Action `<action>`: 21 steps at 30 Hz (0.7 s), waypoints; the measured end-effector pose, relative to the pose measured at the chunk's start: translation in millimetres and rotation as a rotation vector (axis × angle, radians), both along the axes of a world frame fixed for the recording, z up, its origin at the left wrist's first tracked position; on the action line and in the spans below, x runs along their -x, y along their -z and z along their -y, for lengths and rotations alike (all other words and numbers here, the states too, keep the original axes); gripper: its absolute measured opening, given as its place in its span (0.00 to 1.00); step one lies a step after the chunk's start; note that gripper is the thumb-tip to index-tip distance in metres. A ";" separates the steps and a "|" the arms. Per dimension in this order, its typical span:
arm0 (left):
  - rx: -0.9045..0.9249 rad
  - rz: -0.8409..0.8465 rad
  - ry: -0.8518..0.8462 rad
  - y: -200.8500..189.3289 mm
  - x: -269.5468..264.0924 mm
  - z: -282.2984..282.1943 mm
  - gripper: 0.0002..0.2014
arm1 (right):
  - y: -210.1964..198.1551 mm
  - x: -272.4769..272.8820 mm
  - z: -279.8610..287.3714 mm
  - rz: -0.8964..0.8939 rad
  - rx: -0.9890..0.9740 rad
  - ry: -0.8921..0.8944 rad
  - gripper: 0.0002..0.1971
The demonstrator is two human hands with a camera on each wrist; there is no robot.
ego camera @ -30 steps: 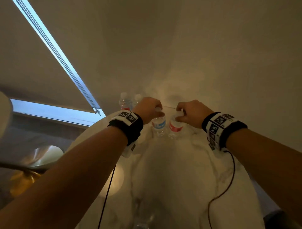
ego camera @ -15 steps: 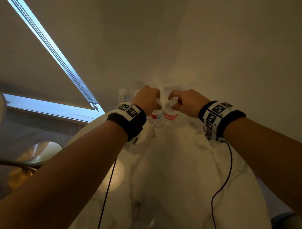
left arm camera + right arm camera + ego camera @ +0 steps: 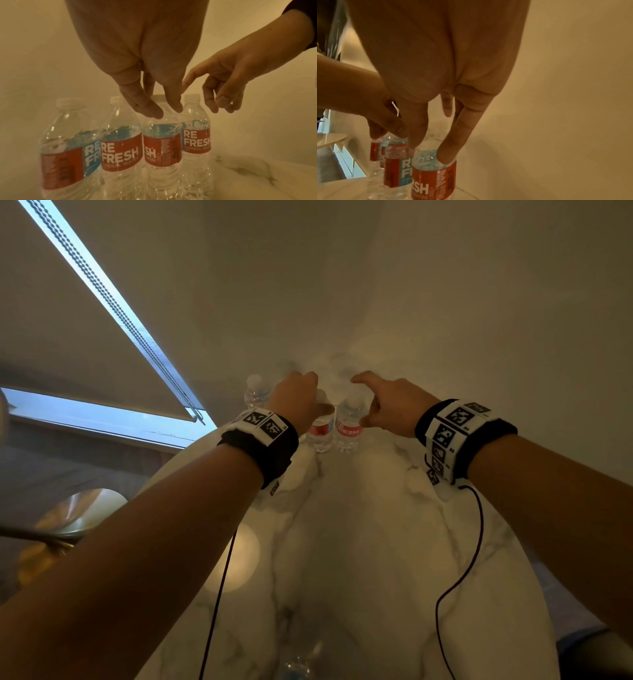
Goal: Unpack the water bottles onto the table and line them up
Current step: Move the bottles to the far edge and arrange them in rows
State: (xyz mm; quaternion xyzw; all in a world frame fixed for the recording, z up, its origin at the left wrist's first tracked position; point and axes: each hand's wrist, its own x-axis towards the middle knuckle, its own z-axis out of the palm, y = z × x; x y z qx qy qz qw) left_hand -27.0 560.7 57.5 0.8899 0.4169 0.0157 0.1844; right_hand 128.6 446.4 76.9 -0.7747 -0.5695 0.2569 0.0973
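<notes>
Four clear water bottles [image 3: 123, 146], red-blue labels, upright, side-by-side row on table [image 3: 359, 525].

- Head view: from above and behind both forearms, facing forward and down over the white marble-patterned table [image 3: 342, 542].
- Left wrist view: close, along the fingers, facing the row of clear plastic water bottles with red labels [image 3: 120, 148].
- Right wrist view: close, the same row seen end-on.

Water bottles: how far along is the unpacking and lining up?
Done: four bottles stand upright in a row on the table. In hand: nothing gripped; left hand and right hand are open-fingered at the two rightmost caps. Left: a blurred clear shape at the near edge may be more bottles.
</notes>
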 end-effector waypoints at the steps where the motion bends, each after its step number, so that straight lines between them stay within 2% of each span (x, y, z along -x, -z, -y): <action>1: 0.004 -0.003 -0.009 -3.2 5.2 3.3 0.27 | -3.1 0.6 6.1 0.019 0.024 0.004 0.36; 6: -0.072 0.068 0.050 -27.6 44.5 52.8 0.26 | -39.2 7.1 70.2 0.122 0.136 -0.058 0.24; 8: -0.046 0.108 0.100 -36.4 64.4 85.1 0.22 | -55.8 13.6 106.8 0.146 0.162 -0.094 0.21; 13: 0.069 0.088 0.222 -63.4 111.7 179.8 0.16 | -85.3 32.7 203.8 0.134 0.230 -0.161 0.15; 17: 0.209 0.051 0.369 -86.9 131.9 262.7 0.17 | -86.3 57.7 277.3 0.034 0.268 -0.186 0.13; 21: 0.273 -0.015 0.499 -89.1 133.5 334.5 0.17 | -64.7 85.9 337.8 -0.048 0.365 -0.206 0.14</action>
